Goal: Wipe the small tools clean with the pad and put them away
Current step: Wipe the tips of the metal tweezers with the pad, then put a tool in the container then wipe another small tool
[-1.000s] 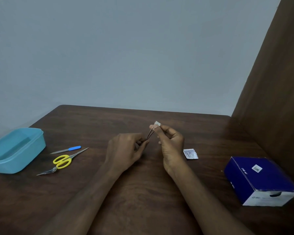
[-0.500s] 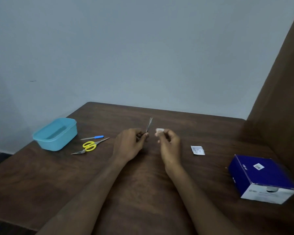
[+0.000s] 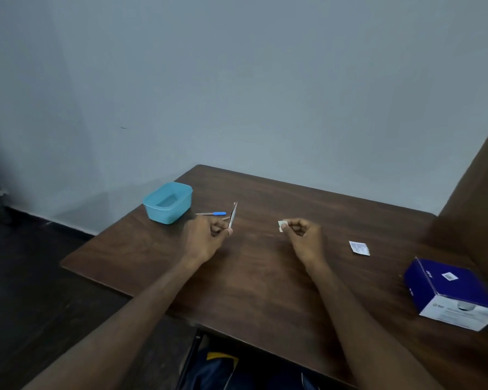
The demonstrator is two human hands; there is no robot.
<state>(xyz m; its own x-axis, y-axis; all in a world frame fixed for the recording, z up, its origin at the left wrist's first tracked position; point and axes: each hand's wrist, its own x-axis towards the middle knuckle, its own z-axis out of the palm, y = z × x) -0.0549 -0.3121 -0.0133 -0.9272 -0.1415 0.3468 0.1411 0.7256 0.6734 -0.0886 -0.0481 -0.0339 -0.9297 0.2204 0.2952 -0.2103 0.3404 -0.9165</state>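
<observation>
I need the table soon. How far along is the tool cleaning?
Nothing shows inside the light blue plastic tub, so nothing looks put away. In hand: the left hand holds thin metal tweezers, apart from the small white pad pinched in the right hand. Left: the blue-handled slim tool on the brown wooden table.

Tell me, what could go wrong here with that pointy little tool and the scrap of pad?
1. The left hand pinches the tweezers only at their lower end, tips up; they could slip and fall onto the table.
2. The right hand holds the small pad by its edge, so it might drop.
3. The blue tub sits near the table's corner; a careless toss could miss it.
</observation>
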